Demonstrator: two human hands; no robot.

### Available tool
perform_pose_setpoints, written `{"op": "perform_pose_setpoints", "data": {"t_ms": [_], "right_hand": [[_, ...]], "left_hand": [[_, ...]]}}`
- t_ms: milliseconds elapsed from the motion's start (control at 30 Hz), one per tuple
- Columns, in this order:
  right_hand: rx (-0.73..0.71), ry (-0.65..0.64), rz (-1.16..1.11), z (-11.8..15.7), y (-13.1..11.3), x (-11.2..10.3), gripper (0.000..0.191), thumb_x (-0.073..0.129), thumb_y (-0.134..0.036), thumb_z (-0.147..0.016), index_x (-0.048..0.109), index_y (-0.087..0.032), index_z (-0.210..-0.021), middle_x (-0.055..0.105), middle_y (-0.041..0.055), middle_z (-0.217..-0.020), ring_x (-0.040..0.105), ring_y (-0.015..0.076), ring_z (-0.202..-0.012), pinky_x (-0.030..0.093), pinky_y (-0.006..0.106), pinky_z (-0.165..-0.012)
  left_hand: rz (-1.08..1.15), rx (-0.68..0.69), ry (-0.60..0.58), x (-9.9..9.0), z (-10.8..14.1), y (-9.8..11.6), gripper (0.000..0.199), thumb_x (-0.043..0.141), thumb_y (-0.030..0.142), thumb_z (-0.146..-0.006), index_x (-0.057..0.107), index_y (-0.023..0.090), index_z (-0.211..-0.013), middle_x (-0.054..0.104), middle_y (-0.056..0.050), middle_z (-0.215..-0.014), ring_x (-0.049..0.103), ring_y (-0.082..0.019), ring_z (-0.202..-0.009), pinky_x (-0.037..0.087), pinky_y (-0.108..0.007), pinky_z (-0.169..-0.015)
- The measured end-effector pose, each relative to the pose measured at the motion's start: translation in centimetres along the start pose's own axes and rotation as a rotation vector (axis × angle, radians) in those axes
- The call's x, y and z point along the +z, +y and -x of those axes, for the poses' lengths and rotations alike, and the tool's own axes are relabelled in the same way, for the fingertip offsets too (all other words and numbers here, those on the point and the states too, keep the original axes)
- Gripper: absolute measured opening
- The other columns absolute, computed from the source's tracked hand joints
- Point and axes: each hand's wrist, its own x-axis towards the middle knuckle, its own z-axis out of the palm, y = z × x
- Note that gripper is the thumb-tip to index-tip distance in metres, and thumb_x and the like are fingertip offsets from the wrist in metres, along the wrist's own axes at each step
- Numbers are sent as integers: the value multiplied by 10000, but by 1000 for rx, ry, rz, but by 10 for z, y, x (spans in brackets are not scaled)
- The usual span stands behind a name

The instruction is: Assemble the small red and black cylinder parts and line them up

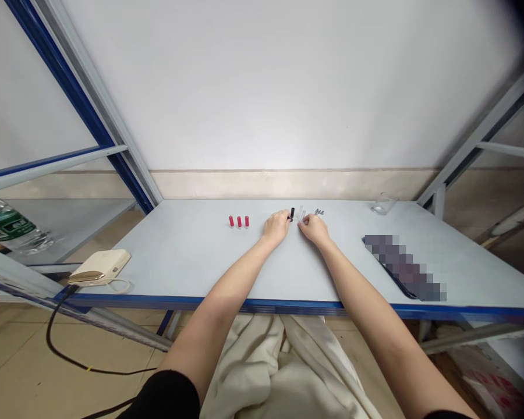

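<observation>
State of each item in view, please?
Left hand: pinching small black piece
Right hand: at clear tubes, grip unclear
Red-topped tubes: three, upright
Black cylinder: upright
Metal pieces: clustered
Clear cup: tilt unclear
White box: lying flat
Bottle: partly out of frame
Dark slab: flat, pixelated

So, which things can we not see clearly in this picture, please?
All in the head view:
Lower black piece: partly hidden by the left hand; grip unclear.
Clear tubes: the right hand hides whether it grips them.
Shiny pieces: too small to identify.
Bottle: cut off by the left edge.
Dark flat thing: its surface covered by blurred squares.
</observation>
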Motion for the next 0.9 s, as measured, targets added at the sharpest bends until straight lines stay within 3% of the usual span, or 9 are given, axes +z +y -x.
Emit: {"op": "perform_pose_setpoints", "data": {"t_ms": [167, 433, 733, 900], "right_hand": [[-22, 5, -10, 0, 0, 1, 253, 507, -307, -803, 600, -144, -973, 649, 102, -975, 581, 199, -910, 374, 264, -731], [-65, -16, 15, 5, -4, -1, 195, 476, -266, -818, 609, -166, -921, 659, 74, -919, 577, 179, -870, 358, 252, -693], [-209, -78, 201, 28, -19, -24, 139, 497, -190, -782, 618, -176, -850, 669, 76, -859, 589, 188, -812, 329, 261, -679], [-236, -96, 229, 31, -22, -25, 158, 484, -166, -766, 618, -175, -849, 664, 79, -847, 582, 188, -792, 318, 261, -671]], "left_hand": [[65, 59, -6, -13, 11, -9, 162, 480, 175, -827, 586, 205, -946, 641, -59, -977, 586, -195, -883, 448, -304, -752], [283, 27, 107, -24, 37, -16, 136, 513, 162, -800, 592, 201, -904, 651, -36, -906, 589, -155, -758, 465, -305, -757], [296, 29, 206, -28, 38, -12, 149, 476, 184, -830, 569, 202, -945, 642, -37, -958, 591, -158, -839, 455, -295, -790], [325, 51, 236, -30, 39, -11, 137, 493, 201, -827, 571, 198, -940, 642, -39, -960, 592, -152, -822, 449, -286, -798]]}}
